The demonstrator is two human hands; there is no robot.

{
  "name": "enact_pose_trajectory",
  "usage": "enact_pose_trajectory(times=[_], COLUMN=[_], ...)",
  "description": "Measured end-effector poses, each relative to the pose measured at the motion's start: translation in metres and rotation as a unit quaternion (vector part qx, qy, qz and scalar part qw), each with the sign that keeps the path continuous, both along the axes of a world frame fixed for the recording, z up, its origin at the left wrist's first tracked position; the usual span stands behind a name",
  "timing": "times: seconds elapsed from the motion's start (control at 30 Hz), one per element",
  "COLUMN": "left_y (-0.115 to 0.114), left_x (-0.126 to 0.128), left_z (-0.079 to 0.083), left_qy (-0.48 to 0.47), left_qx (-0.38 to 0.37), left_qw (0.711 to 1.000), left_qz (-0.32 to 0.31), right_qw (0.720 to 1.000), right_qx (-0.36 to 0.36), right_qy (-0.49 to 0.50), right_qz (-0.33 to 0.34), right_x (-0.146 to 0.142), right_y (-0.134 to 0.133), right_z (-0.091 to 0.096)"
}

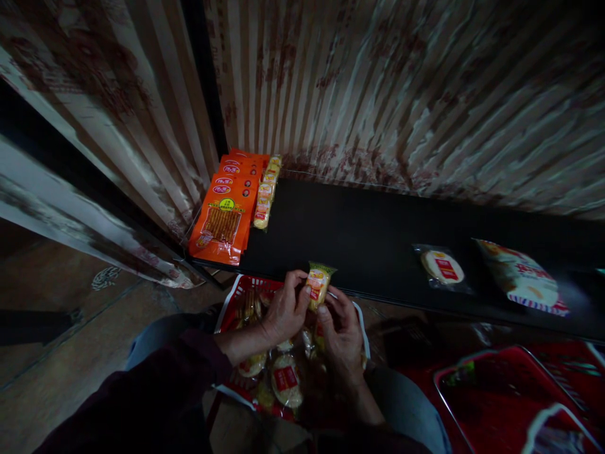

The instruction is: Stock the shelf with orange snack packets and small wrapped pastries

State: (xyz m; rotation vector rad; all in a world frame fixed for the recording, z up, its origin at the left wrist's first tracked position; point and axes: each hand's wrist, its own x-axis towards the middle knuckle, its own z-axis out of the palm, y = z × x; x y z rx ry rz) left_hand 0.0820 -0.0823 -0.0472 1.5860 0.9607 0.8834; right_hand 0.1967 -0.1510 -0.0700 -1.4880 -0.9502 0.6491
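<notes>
Between my two hands, above a red basket [229, 302], is a small wrapped snack [318, 285] in a clear, yellow and red packet. My left hand [289, 306] pinches its left side with thumb and fingers. On its lower right, my right hand [343, 331] has the thumb and fingers closed on the same packet. Below my hands the basket holds several packaged snacks, one of them a round cracker [286, 381] with a red label. Part of the basket's contents is hidden by my hands and forearms.
A black shelf [350, 221] runs across ahead. At its left end lie orange snack bags [224, 211] beside a row of small yellow packets [267, 192]. Further right are a wrapped round cracker [443, 267] and a larger bag [524, 277]. Red baskets [501, 397] stand lower right; a pleated curtain [331, 82] hangs behind.
</notes>
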Motion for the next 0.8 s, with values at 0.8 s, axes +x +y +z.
enact_pose_trajectory(times=[0.8], left_y=[0.002], left_x=[-0.005], left_z=[0.022], left_qy=[-0.041], left_qx=[-0.086], left_qw=[0.995], left_qz=[0.011], right_qw=[0.97], right_qx=[0.072], right_qy=[-0.232], right_qz=[0.022], right_x=[-0.017], right_y=[0.015], right_z=[0.022])
